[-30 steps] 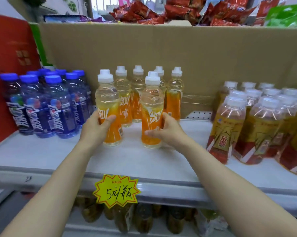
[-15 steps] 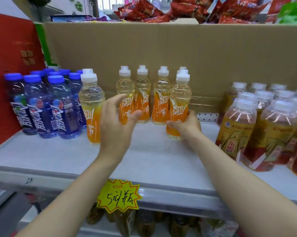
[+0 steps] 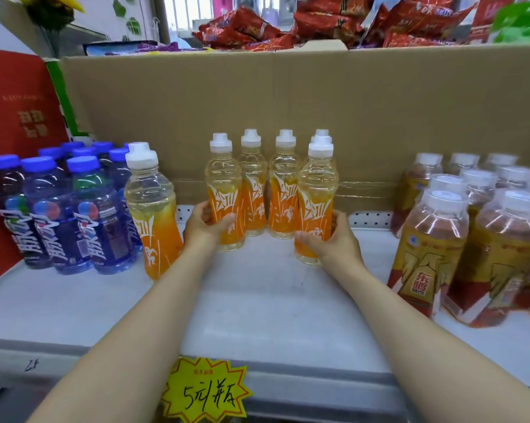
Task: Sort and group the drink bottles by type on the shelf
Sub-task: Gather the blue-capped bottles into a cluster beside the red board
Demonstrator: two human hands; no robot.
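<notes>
Several orange-labelled bottles with white caps stand mid-shelf against the cardboard. My left hand (image 3: pixel 204 224) grips the leftmost one of that row (image 3: pixel 224 190) near its base. My right hand (image 3: pixel 327 241) grips the front right orange bottle (image 3: pixel 317 193) low down. One more orange bottle (image 3: pixel 152 209) stands alone to the left, beside the blue-capped purple bottles (image 3: pixel 59 209). Yellow-and-red labelled bottles (image 3: pixel 434 248) with clear caps crowd the right side of the white shelf (image 3: pixel 257 306).
A tall cardboard wall (image 3: pixel 288 111) backs the shelf, with red snack packets (image 3: pixel 333 22) heaped above it. A red panel (image 3: pixel 16 111) closes the left end. A yellow price tag (image 3: pixel 205 392) hangs on the shelf's front lip.
My left hand let go of the lone orange bottle at the left and took hold of the row's leftmost bottle. My right hand carried its bottle back to the right end of the row.
</notes>
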